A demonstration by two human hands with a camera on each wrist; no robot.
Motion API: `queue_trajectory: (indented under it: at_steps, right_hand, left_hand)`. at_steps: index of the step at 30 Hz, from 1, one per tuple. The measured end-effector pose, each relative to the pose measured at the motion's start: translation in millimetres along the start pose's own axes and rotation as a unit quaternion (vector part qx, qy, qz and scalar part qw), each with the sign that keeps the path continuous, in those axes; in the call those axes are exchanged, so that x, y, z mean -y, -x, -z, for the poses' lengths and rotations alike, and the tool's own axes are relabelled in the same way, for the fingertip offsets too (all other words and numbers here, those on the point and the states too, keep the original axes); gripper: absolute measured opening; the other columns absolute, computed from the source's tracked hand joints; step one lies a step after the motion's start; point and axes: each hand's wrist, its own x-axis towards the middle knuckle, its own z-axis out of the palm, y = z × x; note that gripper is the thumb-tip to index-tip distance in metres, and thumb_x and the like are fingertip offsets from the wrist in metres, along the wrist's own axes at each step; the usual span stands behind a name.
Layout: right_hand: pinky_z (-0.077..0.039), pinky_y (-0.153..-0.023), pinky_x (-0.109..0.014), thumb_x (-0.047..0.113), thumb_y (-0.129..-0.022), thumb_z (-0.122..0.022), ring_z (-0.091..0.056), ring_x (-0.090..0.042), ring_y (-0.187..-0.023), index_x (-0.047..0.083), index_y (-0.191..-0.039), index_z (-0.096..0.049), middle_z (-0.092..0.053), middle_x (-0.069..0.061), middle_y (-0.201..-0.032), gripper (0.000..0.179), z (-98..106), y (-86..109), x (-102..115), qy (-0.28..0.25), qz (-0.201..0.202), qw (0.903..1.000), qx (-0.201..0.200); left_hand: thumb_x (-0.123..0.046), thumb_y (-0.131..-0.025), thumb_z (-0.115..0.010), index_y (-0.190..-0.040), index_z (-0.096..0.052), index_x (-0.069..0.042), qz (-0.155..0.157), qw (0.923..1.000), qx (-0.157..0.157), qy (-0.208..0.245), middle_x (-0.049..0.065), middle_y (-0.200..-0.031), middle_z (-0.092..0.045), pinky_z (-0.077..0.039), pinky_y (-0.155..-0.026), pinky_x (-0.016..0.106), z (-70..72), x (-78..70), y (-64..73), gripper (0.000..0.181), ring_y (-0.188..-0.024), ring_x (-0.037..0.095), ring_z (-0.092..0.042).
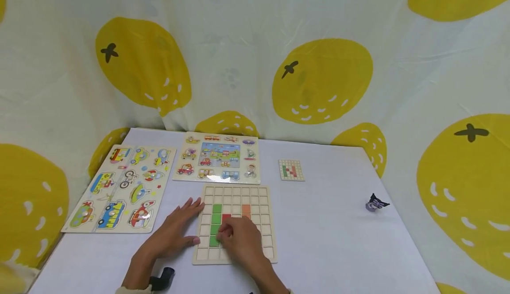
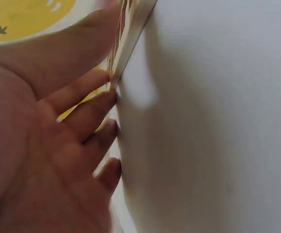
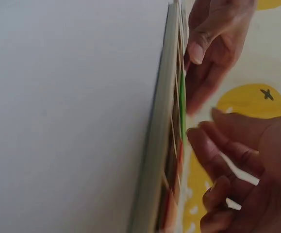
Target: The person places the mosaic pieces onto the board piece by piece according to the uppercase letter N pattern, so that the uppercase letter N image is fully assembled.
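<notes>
A wooden grid board (image 1: 202, 255) lies at the front middle of the white table. A column of green square tiles (image 1: 216, 218), a red tile (image 1: 226, 217) and orange tiles (image 1: 245, 209) sit in its cells. My left hand (image 1: 175, 230) rests spread along the board's left edge, fingertips and thumb at the rim. Over the lower middle of the board is my right hand (image 1: 241, 238), hiding some cells. Its bent thumb and forefinger are close to the lowest green tiles. In the right wrist view these fingers (image 3: 203, 145) are loosely bent, with nothing visible between them.
Behind the grid board lies a small pattern card (image 1: 291, 170) with coloured squares. Two picture puzzle boards, a vehicle one (image 1: 157, 192) and a town one (image 1: 255, 152), lie left and behind. A dark striped cloth bundle (image 1: 376, 203) is at right.
</notes>
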Motion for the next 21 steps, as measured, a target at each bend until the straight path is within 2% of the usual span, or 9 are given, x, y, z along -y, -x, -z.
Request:
queue_trajectory:
  at_steps: [2,5,7,10,12,15,18,21]
  right_hand:
    - [-0.042,-0.065,-0.022,0.026,-0.088,-0.085,-0.049,-0.004,-0.079,0.027,-0.093,-0.080,-0.068,0.016,-0.079,0.008,12,0.3,-10,0.012,0.007,0.9997,-0.019]
    - [-0.052,-0.085,-0.035,0.034,-0.096,-0.078,-0.056,-0.017,-0.105,0.024,-0.123,-0.076,-0.076,0.003,-0.116,0.030,40,0.7,-36,0.064,0.026,0.9959,-0.058]
    - [-0.050,-0.104,-0.050,0.038,-0.098,-0.075,-0.054,-0.031,-0.128,0.023,-0.143,-0.066,-0.067,-0.008,-0.144,0.048,61,0.7,-58,0.112,0.041,0.9889,-0.089]
    - [-0.034,-0.117,-0.077,0.048,-0.101,-0.068,-0.034,-0.050,-0.153,0.025,-0.160,-0.049,-0.044,-0.020,-0.167,0.066,96,0.2,-91,0.186,0.037,0.9743,-0.122]
    - [-0.019,-0.118,-0.088,0.056,-0.100,-0.065,-0.020,-0.058,-0.158,0.029,-0.165,-0.040,-0.031,-0.022,-0.173,0.075,117,-0.1,-109,0.218,0.018,0.9669,-0.132]
    - [-0.005,-0.111,-0.097,0.070,-0.096,-0.059,-0.003,-0.065,-0.159,0.036,-0.169,-0.029,-0.016,-0.021,-0.178,0.086,143,0.0,-127,0.251,-0.009,0.9583,-0.136]
    - [0.000,-0.106,-0.100,0.079,-0.093,-0.055,0.006,-0.068,-0.157,0.039,-0.170,-0.022,-0.008,-0.018,-0.180,0.093,160,1.1,-138,0.269,-0.020,0.9531,-0.138]
    - [0.001,-0.104,-0.101,0.081,-0.091,-0.054,0.010,-0.068,-0.156,0.039,-0.170,-0.021,-0.007,-0.018,-0.180,0.096,169,1.9,-142,0.275,-0.019,0.9509,-0.141]
  left_hand:
    - [-0.021,-0.090,-0.084,-0.156,-0.053,-0.012,0.013,0.9992,-0.036,-0.005,0.013,-0.166,-0.048,-0.030,-0.128,0.068,4.5,-1.6,-2.4,0.074,-0.158,0.043,-0.037]
    - [-0.021,-0.096,-0.080,-0.149,-0.061,-0.013,0.016,0.9909,-0.124,-0.050,0.015,-0.154,-0.060,-0.041,-0.119,0.069,16.1,-3.8,-8.0,0.057,-0.146,0.043,-0.050]
    - [-0.024,-0.095,-0.081,-0.146,-0.062,-0.013,-0.005,0.9790,-0.177,-0.100,0.018,-0.151,-0.061,-0.042,-0.114,0.070,26.3,-4.9,-13.5,0.056,-0.143,0.044,-0.051]
    - [-0.033,-0.091,-0.084,-0.150,-0.058,-0.013,-0.043,0.9566,-0.223,-0.183,0.022,-0.158,-0.053,-0.038,-0.113,0.072,39.7,-7.0,-24.1,0.068,-0.150,0.048,-0.040]
    - [-0.045,-0.090,-0.082,-0.158,-0.050,-0.015,-0.054,0.9470,-0.222,-0.225,0.025,-0.167,-0.040,-0.033,-0.116,0.074,45.9,-9.6,-31.4,0.081,-0.157,0.049,-0.028]
    - [-0.065,-0.088,-0.075,-0.167,-0.035,-0.019,-0.053,0.9431,-0.192,-0.266,0.025,-0.177,-0.017,-0.020,-0.125,0.074,50.9,-14.8,-40.5,0.100,-0.164,0.049,-0.009]
    - [-0.078,-0.087,-0.065,-0.172,-0.021,-0.023,-0.051,0.9408,-0.161,-0.294,0.021,-0.180,0.003,-0.006,-0.130,0.074,53.2,-19.5,-45.5,0.110,-0.165,0.049,0.004]
    - [-0.082,-0.086,-0.060,-0.173,-0.014,-0.026,-0.055,0.9386,-0.151,-0.305,0.018,-0.180,0.012,0.004,-0.131,0.073,55.8,-22.2,-46.4,0.113,-0.165,0.048,0.011]
